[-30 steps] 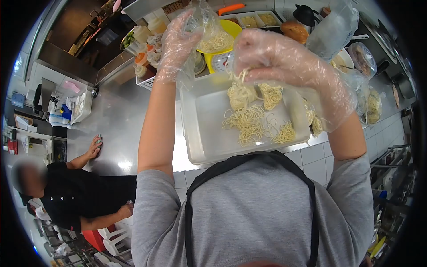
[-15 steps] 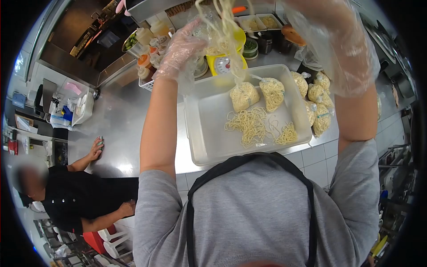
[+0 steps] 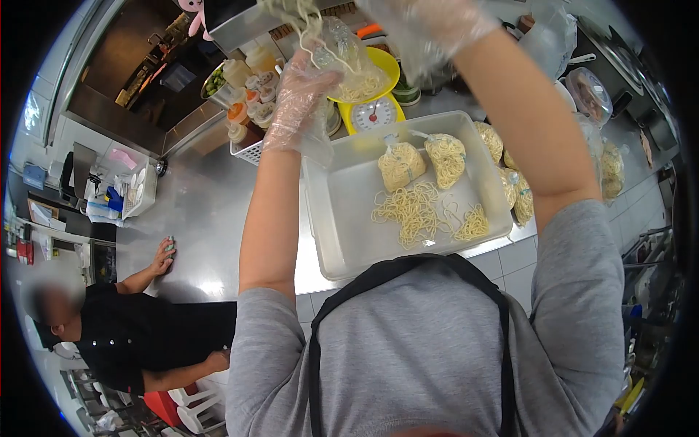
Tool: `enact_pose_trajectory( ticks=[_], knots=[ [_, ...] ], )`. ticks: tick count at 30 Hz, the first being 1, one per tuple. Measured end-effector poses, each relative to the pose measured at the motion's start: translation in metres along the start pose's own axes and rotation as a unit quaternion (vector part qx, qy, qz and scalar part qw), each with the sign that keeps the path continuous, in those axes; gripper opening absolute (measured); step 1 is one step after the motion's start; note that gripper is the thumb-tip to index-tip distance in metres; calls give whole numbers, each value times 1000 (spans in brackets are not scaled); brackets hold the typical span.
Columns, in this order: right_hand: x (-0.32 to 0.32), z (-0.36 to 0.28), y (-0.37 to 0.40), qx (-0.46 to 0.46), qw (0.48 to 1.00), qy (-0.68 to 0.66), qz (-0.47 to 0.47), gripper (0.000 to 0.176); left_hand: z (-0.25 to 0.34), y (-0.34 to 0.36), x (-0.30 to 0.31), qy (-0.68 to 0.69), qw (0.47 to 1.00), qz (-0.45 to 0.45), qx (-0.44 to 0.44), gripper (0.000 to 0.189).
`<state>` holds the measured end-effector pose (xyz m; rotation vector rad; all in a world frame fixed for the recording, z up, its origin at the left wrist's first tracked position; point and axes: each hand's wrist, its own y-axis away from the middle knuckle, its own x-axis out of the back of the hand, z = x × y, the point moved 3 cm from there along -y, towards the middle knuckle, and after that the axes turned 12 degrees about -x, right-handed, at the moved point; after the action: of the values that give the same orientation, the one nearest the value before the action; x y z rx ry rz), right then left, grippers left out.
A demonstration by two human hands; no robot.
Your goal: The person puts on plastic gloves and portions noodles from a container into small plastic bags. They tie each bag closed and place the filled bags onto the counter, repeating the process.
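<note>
My left hand (image 3: 302, 98), in a clear plastic glove, has its fingers closed on the rim of a clear plastic bag (image 3: 346, 54). Some noodles lie in the bag, which rests on the yellow pan (image 3: 392, 65) of a kitchen scale (image 3: 373, 114). Noodle strands (image 3: 298, 18) hang over the bag's mouth at the top edge. My right hand (image 3: 444, 29), also gloved, is at the top, smeared by motion, its fingers not readable. Below the scale, a white plastic tub (image 3: 338, 218) holds loose noodles (image 3: 411, 213) and two tied noodle bags (image 3: 402, 167).
More bagged noodles (image 3: 523, 200) stand right of the tub. Sauce bottles (image 3: 237, 113) fill a white basket (image 3: 249, 153) at the left. A person in black (image 3: 149, 331) rests one hand (image 3: 164, 256) on the steel counter (image 3: 204, 218). Pans and lids (image 3: 619, 58) are at the far right.
My right hand has swept left and up over the scale, and the hanging noodles have shifted left. My left hand has moved slightly right, and the scale shows more fully.
</note>
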<state>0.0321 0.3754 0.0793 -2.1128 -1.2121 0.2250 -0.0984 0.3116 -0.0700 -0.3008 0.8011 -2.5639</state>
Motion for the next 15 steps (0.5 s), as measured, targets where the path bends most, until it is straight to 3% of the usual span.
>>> enact_pose_trajectory(
  ticks=[1, 2, 5, 7, 8, 9, 10, 11, 12, 13, 14, 15],
  knots=[
    [-7, 21, 11, -94, 994, -39, -31, 9, 1, 3, -1, 41, 998, 12, 44, 62],
    [-6, 40, 12, 9, 976, 216, -9, 11, 0, 1, 2, 40, 998, 13, 43, 62],
    [-14, 131, 21, 5, 955, 295, -15, 14, -4, -4, 5, -4, 997, 5, 79, 60],
    [-12, 151, 29, -84, 915, 391, -54, 15, 6, -7, -1, -37, 999, 16, -32, 60],
    [-7, 157, 27, -84, 915, 390, -54, 15, 3, -11, 2, -39, 999, 16, -31, 60],
    [-4, 158, 26, -64, 824, 558, -81, 16, -4, -17, 6, -132, 991, 2, -22, 58],
    [-3, 151, 24, -41, 700, 705, -104, 18, -6, -21, 6, -224, 974, -13, -14, 56],
    [0, 141, 17, -42, 700, 705, -104, 18, -6, -25, 6, -224, 974, -13, -15, 56],
    [4, 122, 7, -213, 777, 588, -68, 21, 0, -30, 4, -222, 975, -13, -15, 60],
    [9, 117, 5, -374, 815, 441, -28, 24, 4, -34, 2, -220, 975, -13, -14, 64],
    [14, 118, 9, -375, 815, 441, -27, 24, 9, -36, 0, -220, 975, -15, -14, 64],
    [17, 109, 13, -183, 848, 497, -33, 19, 11, -37, 1, -156, 987, 22, 10, 62]
  ],
)
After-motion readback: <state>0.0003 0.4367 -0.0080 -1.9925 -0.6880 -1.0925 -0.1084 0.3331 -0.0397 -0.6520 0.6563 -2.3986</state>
